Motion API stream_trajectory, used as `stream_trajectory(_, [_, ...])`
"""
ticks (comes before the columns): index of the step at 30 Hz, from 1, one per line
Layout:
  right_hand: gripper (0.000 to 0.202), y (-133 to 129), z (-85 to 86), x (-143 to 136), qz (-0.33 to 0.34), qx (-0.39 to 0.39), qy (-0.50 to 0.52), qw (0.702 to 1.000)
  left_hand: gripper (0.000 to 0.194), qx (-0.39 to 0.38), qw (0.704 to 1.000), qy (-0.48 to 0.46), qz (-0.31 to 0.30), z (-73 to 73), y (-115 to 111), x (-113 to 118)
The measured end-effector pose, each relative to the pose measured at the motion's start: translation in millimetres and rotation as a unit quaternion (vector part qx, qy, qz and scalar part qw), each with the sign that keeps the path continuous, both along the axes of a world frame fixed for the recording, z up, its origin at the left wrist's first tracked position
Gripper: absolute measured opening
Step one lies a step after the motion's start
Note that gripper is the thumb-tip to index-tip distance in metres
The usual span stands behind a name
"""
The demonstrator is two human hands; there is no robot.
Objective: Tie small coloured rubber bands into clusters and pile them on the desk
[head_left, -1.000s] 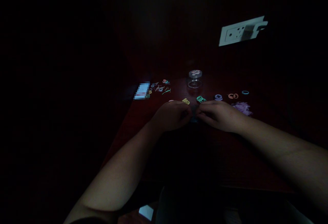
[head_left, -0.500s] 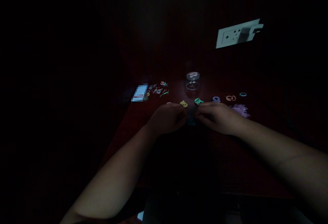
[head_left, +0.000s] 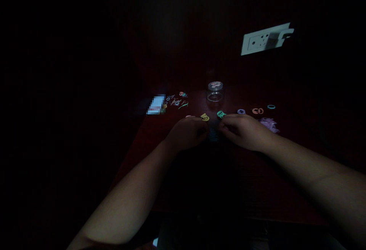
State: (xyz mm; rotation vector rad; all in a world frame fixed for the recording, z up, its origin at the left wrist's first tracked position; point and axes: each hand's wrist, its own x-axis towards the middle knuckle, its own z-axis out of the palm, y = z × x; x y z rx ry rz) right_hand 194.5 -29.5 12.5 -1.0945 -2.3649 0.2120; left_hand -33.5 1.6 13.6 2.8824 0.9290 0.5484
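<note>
My left hand (head_left: 188,132) is closed, its fingers curled beside a little pile of yellow elastic hair bands (head_left: 204,117). Facing it, my right hand (head_left: 241,132) is also closed, with the green hair bands (head_left: 221,114) just beyond its fingertips. Whatever the fingers pinch is hidden in the dark. A dim blue pile (head_left: 213,135) lies on the table between the two hands. Purple bands (head_left: 241,111) sit behind my right hand, and a heap of lilac bands (head_left: 268,125) lies by its wrist. Pink bands (head_left: 189,116) show partly behind my left hand.
A clear lidded jar (head_left: 215,93) stands beyond the hands. Orange bands (head_left: 257,111) and a teal band (head_left: 271,106) lie to the right. Mixed loose bands (head_left: 175,101) lie at left beside a lit, pixelated rectangle (head_left: 156,104). A wall socket (head_left: 259,41) holds a plug.
My right hand's fingers have drawn slightly away from the dim blue pile, and more of it shows between the hands. The objects lie as before; the view has shifted very slightly.
</note>
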Motion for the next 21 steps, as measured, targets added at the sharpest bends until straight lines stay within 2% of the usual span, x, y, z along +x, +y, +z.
stream_trajectory(7, [0.011,-1.0,1.3,-0.4,-0.002,-0.005,-0.005,1.000,0.013,-0.002,1.000,0.015,-0.005,0.1,0.7,0.6])
stream_trajectory(13, [0.014,-0.6,1.9,-0.3,0.002,0.009,0.004,1.000,0.015,0.012,1.000,-0.014,-0.010,4.9,0.0,-4.4])
stream_trajectory(18, [0.014,1.0,0.8,1.3,0.005,0.010,0.007,1.000,0.018,0.036,0.999,-0.037,0.016,5.5,5.4,-10.8])
stream_trajectory(21, [0.013,1.1,0.7,1.4,-0.004,0.008,0.009,1.000,0.020,0.044,0.996,-0.047,0.069,5.1,15.0,-18.3])
